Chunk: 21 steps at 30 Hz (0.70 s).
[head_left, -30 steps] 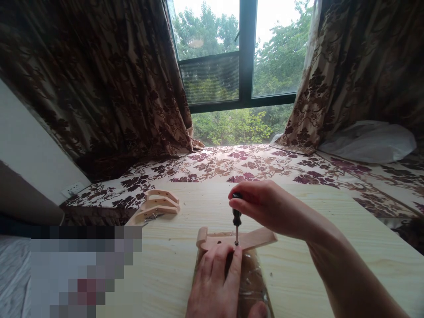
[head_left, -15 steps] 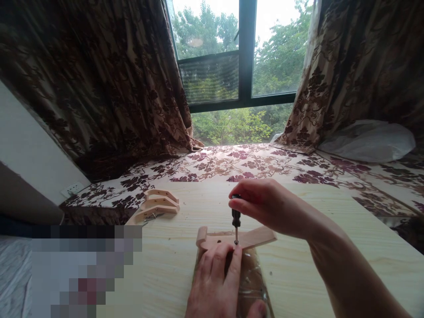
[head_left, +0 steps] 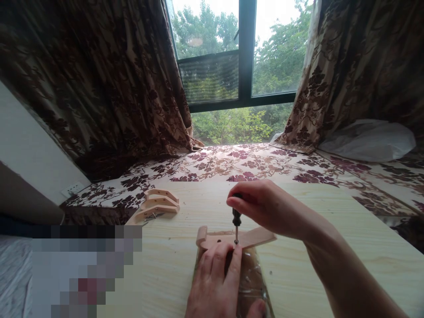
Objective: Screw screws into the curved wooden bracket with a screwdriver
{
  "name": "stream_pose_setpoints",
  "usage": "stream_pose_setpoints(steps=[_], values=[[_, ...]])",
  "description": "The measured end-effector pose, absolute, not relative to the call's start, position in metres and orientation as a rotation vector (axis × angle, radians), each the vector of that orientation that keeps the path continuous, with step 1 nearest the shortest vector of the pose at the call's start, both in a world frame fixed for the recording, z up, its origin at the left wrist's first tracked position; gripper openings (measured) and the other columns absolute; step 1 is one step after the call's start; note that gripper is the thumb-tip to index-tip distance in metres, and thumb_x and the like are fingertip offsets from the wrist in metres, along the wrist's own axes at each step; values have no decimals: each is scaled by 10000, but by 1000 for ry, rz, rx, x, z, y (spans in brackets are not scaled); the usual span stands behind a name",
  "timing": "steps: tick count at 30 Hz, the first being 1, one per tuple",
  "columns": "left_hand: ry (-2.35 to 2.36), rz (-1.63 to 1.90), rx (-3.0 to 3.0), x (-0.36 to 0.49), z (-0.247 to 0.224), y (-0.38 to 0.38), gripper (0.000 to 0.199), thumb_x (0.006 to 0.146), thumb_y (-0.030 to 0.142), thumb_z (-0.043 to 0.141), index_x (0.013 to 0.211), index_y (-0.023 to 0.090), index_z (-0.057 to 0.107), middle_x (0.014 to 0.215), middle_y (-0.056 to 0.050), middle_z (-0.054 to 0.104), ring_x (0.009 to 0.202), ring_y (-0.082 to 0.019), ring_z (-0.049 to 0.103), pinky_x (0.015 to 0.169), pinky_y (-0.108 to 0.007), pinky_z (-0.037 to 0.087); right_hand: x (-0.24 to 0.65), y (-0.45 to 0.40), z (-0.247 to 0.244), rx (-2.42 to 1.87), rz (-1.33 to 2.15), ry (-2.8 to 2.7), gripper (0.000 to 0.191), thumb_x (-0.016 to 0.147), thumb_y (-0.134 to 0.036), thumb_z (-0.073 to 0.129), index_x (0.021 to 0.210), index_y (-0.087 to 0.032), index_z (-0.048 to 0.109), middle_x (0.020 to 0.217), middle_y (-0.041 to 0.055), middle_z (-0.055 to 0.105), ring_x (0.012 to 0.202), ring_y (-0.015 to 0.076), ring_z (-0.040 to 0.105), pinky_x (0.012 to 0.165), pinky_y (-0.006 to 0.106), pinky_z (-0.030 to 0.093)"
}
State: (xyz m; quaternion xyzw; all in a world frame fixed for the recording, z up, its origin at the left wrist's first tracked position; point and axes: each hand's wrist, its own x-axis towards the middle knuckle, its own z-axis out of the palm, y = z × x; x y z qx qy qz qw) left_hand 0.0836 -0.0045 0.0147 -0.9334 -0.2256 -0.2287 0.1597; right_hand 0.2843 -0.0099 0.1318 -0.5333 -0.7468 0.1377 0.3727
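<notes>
One closed right hand [head_left: 265, 201] grips the screwdriver [head_left: 236, 216] upright above the wooden piece [head_left: 260, 237], best turned without tilting, while the left hand [head_left: 215, 278], flat and unclosed, should brace that piece's near edge on the package [head_left: 253, 282] beneath.

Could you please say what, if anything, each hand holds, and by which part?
The right hand holds the screwdriver by the top of its handle; the left hand, laid over the brown slab, seemingly grips nothing.
</notes>
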Motion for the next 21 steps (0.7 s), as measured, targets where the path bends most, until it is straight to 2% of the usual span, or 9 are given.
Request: stream_pose_setpoints(steps=[3,6,9,17,21], values=[[-629,-664,-2653,84,17,-4,699,789,546,565,1326,114,446,1218,-146,580,1110,-287,557,851,-375,539,286,-10,132,-1381,340,-1903,217,885,-295,514,802,-153,656,627,-16,603,544,62,463,512,179,358],[-602,-692,-2606,85,20,-6,686,765,561,577,1261,92,508,1157,-154,615,1054,-290,588,801,-377,557,285,-17,137,-1353,451,-1966,148,854,-262,555,882,-184,678,598,-42,561,526,59,436,486,171,345],[-605,-710,-2571,86,22,-7,672,750,564,585,1221,87,539,1139,-160,625,1036,-298,598,784,-387,562,284,-22,139,-1287,578,-1999,173,844,-277,574,946,-189,682,602,-47,548,528,60,436,484,168,355],[-635,-642,-2653,83,16,-3,707,806,565,535,1344,121,428,1220,-137,584,1111,-276,562,860,-365,533,287,-7,128,-1371,464,-1873,229,875,-345,523,812,-158,638,649,-9,594,556,77,461,498,191,357],[-635,-666,-2645,84,18,-5,686,809,563,532,1327,121,449,1213,-134,590,1104,-275,564,853,-364,531,285,-13,133,-1375,434,-1903,167,864,-273,524,848,-162,649,625,-17,574,549,75,454,510,189,358]])
